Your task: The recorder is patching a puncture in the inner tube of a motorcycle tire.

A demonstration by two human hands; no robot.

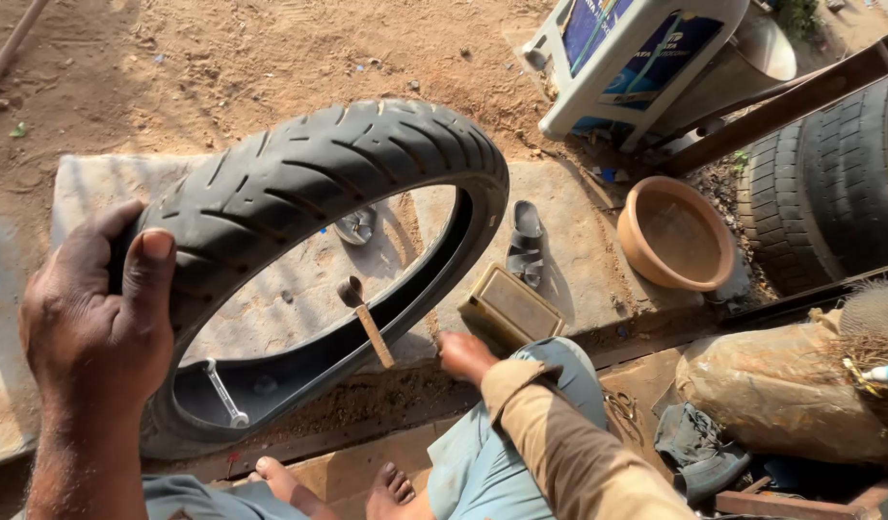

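Observation:
My left hand (97, 313) grips the near tread of a black motorcycle tyre (328, 178), holding it upright and tilted over a concrete slab (569, 260). My right hand (463, 354) reaches low beside the tyre's inner edge, close to a hammer with a wooden handle (365, 323) that shows through the tyre's opening. Whether the right hand holds anything cannot be told. A metal tyre lever (224, 393) lies inside the lower part of the tyre. A small metal disc (355, 226) rests on the slab beyond.
A clay bowl (675, 236) sits at right, next to a stack of large tyres (829, 183). A sandal (526, 243) and a flat wooden box (509, 308) lie on the slab. A white crate (637, 58) stands behind. My bare feet (338, 486) show below.

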